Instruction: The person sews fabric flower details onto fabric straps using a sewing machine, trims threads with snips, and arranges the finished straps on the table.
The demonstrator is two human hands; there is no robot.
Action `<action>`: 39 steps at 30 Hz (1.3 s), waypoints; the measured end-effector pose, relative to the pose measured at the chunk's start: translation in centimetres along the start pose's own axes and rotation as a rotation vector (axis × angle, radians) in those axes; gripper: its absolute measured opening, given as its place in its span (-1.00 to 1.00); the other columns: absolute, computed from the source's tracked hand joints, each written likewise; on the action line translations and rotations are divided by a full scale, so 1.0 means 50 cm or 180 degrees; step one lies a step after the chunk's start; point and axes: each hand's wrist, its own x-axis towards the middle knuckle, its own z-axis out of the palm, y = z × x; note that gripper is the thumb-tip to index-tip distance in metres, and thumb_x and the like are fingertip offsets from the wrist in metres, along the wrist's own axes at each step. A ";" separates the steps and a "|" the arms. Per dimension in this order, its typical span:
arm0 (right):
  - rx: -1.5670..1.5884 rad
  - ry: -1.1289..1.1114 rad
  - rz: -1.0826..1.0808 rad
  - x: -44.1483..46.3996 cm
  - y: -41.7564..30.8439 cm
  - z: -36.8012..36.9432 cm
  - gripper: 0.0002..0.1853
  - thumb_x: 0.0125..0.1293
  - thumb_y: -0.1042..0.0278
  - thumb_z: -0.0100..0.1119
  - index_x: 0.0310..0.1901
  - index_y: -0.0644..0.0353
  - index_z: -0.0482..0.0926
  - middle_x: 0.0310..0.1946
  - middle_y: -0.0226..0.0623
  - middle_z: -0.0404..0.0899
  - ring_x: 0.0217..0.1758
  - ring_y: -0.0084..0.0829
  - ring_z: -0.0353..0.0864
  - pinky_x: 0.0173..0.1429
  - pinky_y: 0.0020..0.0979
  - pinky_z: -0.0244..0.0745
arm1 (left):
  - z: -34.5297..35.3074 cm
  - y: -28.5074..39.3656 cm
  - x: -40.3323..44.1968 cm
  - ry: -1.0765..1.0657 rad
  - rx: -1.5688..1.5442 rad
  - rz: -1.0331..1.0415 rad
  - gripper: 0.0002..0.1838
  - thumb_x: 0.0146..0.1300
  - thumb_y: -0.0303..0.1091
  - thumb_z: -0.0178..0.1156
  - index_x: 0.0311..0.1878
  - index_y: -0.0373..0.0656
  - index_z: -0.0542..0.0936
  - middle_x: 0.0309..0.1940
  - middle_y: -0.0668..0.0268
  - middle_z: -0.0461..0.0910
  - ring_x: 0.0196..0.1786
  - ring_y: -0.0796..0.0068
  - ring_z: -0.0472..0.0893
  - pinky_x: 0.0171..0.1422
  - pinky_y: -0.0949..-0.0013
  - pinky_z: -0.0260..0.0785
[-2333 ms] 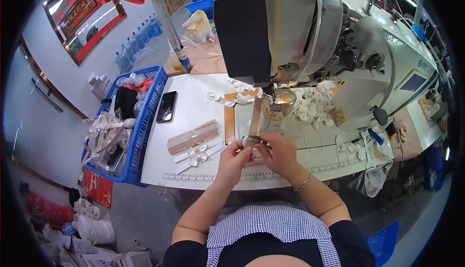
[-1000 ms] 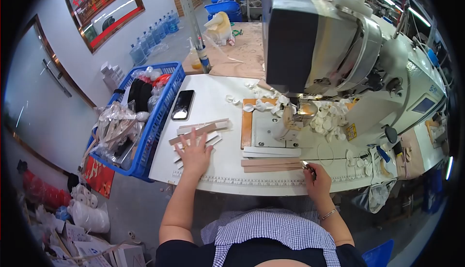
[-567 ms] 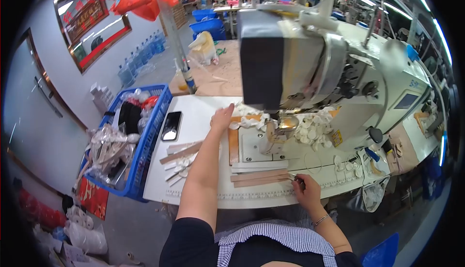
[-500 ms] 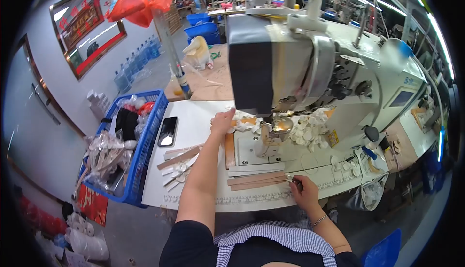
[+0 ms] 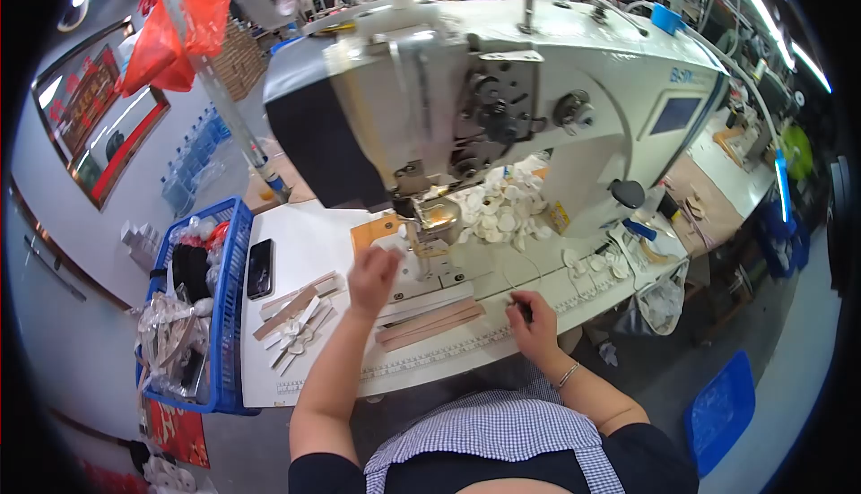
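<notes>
My left hand (image 5: 373,277) is raised just left of the needle area of a large white sewing machine (image 5: 592,59). Its fingers are curled together and slightly blurred; whatever they hold, if anything, is hidden. My right hand (image 5: 536,322) rests near the table's front edge, closed round a small dark tool (image 5: 522,309) whose kind I cannot make out. Between the hands lie tan strips (image 5: 430,325) and white strips (image 5: 426,302). Behind the needle, white rounded pieces (image 5: 502,209) form a heap. More loose strips (image 5: 300,315) are scattered at the left.
A phone (image 5: 260,270) lies beside a blue basket (image 5: 235,306) filled with bagged items. Along the front edge runs a measuring tape (image 5: 484,348). A blue bin (image 5: 720,413) stands at the lower right; an orange bag (image 5: 193,23) hangs from a post.
My view has turned right and closer to the machine. My left hand has come back from beyond the needle area towards me. My right hand has drawn off the tan strips' right end.
</notes>
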 end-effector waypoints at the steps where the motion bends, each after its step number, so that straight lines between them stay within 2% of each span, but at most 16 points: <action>1: -0.0018 0.0033 0.0036 0.003 0.004 -0.005 -0.78 0.14 0.40 0.21 -0.18 0.22 0.48 -0.50 -0.35 0.46 -0.47 -0.54 0.46 -0.38 -0.52 0.38 | 0.005 0.041 -0.015 -0.0053 -0.0174 0.0471 -0.83 -0.08 -0.48 0.34 -0.38 -0.08 0.58 -0.51 0.28 0.45 -0.49 0.29 0.47 -0.47 0.35 0.34; 3: 0.0529 0.0230 0.0541 0.016 0.010 -0.013 -0.78 0.17 0.42 0.19 -0.16 0.25 0.47 -0.54 -0.47 0.37 -0.50 -0.65 0.35 -0.43 -0.57 0.31 | 0.031 0.123 -0.020 -0.0731 -0.0755 0.0995 -0.81 -0.09 -0.47 0.34 -0.36 -0.07 0.58 -0.49 0.32 0.44 -0.51 0.32 0.48 -0.49 0.35 0.34; 5: 0.0668 0.0354 0.0545 0.026 0.031 -0.009 -0.83 0.25 0.40 0.11 -0.17 0.27 0.46 -0.58 -0.56 0.28 -0.52 -0.72 0.27 -0.47 -0.61 0.23 | 0.089 0.171 -0.036 -0.1073 -0.0880 0.0856 -0.79 -0.10 -0.43 0.34 -0.33 -0.03 0.59 -0.47 0.34 0.45 -0.46 0.34 0.50 -0.46 0.38 0.36; 7: 0.2118 0.0442 0.1577 0.025 0.043 -0.020 -0.84 0.34 0.36 0.01 -0.18 0.28 0.45 -0.60 -0.57 0.28 -0.54 -0.72 0.25 -0.46 -0.63 0.20 | 0.156 0.210 -0.014 -0.1201 -0.0559 0.0805 -0.81 -0.09 -0.41 0.33 -0.33 -0.03 0.60 -0.43 0.33 0.47 -0.38 0.31 0.51 -0.38 0.36 0.37; 8: 0.1951 0.0469 0.1443 0.020 0.045 -0.025 -0.83 0.38 0.34 -0.06 -0.20 0.26 0.45 -0.60 -0.56 0.31 -0.55 -0.72 0.25 -0.46 -0.64 0.18 | 0.186 0.222 -0.001 -0.1313 -0.0195 0.0751 -0.82 -0.08 -0.39 0.33 -0.33 -0.03 0.61 -0.40 0.33 0.50 -0.30 0.29 0.52 -0.29 0.34 0.39; 13: 0.1713 0.0456 0.1037 -0.014 0.050 -0.068 -0.84 0.37 0.37 -0.06 -0.24 0.26 0.47 -0.59 -0.51 0.33 -0.53 -0.70 0.29 -0.45 -0.60 0.25 | 0.252 0.230 0.022 -0.1151 -0.0863 -0.0103 -0.91 0.01 -0.27 0.26 -0.39 0.01 0.62 -0.26 0.40 0.55 0.00 0.28 0.44 0.04 0.20 0.27; 15: 0.0177 0.0544 0.0302 -0.009 0.056 -0.115 -0.88 0.31 0.41 0.02 -0.30 0.27 0.49 -0.59 -0.42 0.34 -0.53 -0.62 0.33 -0.43 -0.55 0.29 | 0.239 0.237 0.020 -0.1017 -0.0555 0.0041 -0.90 0.00 -0.27 0.27 -0.38 0.02 0.62 -0.26 0.41 0.55 0.00 0.31 0.45 0.05 0.24 0.27; 17: -0.0992 0.0974 -0.0163 0.026 0.065 -0.167 -0.92 0.19 0.45 0.12 -0.31 0.26 0.50 -0.54 -0.21 0.43 -0.52 -0.31 0.44 -0.40 -0.40 0.35 | 0.229 0.242 0.011 -0.0888 -0.0433 0.0252 -0.91 -0.02 -0.27 0.28 -0.40 0.02 0.62 -0.29 0.42 0.55 -0.04 0.35 0.46 0.07 0.21 0.23; 19: -0.1565 0.1177 0.0062 0.060 0.078 -0.196 -0.83 0.15 0.38 0.17 -0.24 0.24 0.50 -0.47 -0.16 0.50 -0.44 -0.19 0.51 -0.36 -0.31 0.40 | 0.226 0.247 -0.006 -0.1070 -0.0776 0.0178 -0.91 -0.04 -0.27 0.28 -0.43 0.01 0.61 -0.32 0.45 0.54 -0.06 0.38 0.45 0.11 0.14 0.16; 20: -0.1581 0.1205 0.0070 0.073 0.088 -0.202 -0.83 0.15 0.38 0.17 -0.24 0.24 0.50 -0.47 -0.16 0.50 -0.44 -0.19 0.51 -0.36 -0.31 0.40 | 0.222 0.255 -0.012 -0.0977 -0.0469 0.0613 -0.91 -0.06 -0.30 0.28 -0.43 0.01 0.59 -0.33 0.48 0.52 -0.11 0.38 0.45 0.07 0.15 0.17; 22: -0.2062 0.0742 0.0469 0.086 0.115 -0.201 -0.74 0.11 0.33 0.21 -0.18 0.24 0.50 -0.43 -0.11 0.55 -0.38 -0.14 0.55 -0.31 -0.29 0.44 | 0.217 0.273 -0.018 -0.1166 -0.0219 0.0860 -0.85 -0.06 -0.27 0.29 -0.36 0.02 0.60 -0.29 0.46 0.52 -0.11 0.38 0.46 0.04 0.22 0.19; 27: -0.0770 0.0873 0.0511 0.097 0.101 -0.188 -0.75 0.07 0.46 0.18 -0.16 0.26 0.50 -0.43 -0.08 0.57 -0.38 -0.16 0.59 -0.26 -0.34 0.48 | 0.195 0.325 -0.004 -0.1197 0.0011 0.0836 -0.59 -0.04 -0.20 0.33 -0.07 -0.04 0.55 -0.13 0.32 0.51 -0.08 0.32 0.48 0.03 0.33 0.27; 29: -0.0190 0.0551 0.0593 0.089 0.057 -0.185 -0.74 0.06 0.50 0.17 -0.16 0.27 0.50 -0.43 -0.10 0.58 -0.39 -0.17 0.58 -0.26 -0.35 0.48 | 0.190 0.340 -0.007 -0.1514 -0.1407 -0.0952 -0.44 -0.01 -0.16 0.34 0.07 -0.17 0.45 -0.07 0.21 0.49 -0.04 0.30 0.49 0.04 0.31 0.33; 30: -0.0313 0.0624 0.0431 0.088 0.050 -0.180 -0.73 0.05 0.49 0.21 -0.17 0.28 0.51 -0.43 -0.13 0.56 -0.38 -0.18 0.57 -0.26 -0.35 0.47 | 0.193 0.341 -0.007 -0.1763 -0.1701 -0.1436 -0.43 0.03 -0.29 0.32 0.12 -0.23 0.38 -0.05 0.19 0.52 -0.08 0.38 0.54 -0.07 0.36 0.42; 33: -0.1005 0.0945 0.0295 0.119 0.085 -0.192 -0.71 0.03 0.46 0.25 -0.16 0.29 0.51 -0.41 -0.12 0.54 -0.35 -0.18 0.55 -0.24 -0.32 0.45 | 0.210 0.335 -0.017 -0.2376 -0.1690 -0.1798 -0.45 0.06 -0.30 0.29 0.12 -0.25 0.39 -0.04 0.19 0.51 -0.08 0.42 0.54 -0.04 0.37 0.42; 39: -0.1772 0.0033 0.0415 0.175 0.120 -0.181 -0.85 0.08 0.35 0.19 -0.37 0.25 0.56 -0.37 -0.12 0.53 -0.34 -0.18 0.54 -0.25 -0.28 0.44 | 0.208 0.345 -0.011 -0.2152 -0.1574 -0.0899 -0.48 0.10 -0.33 0.25 0.12 -0.30 0.36 -0.02 0.14 0.49 -0.07 0.42 0.53 -0.05 0.42 0.42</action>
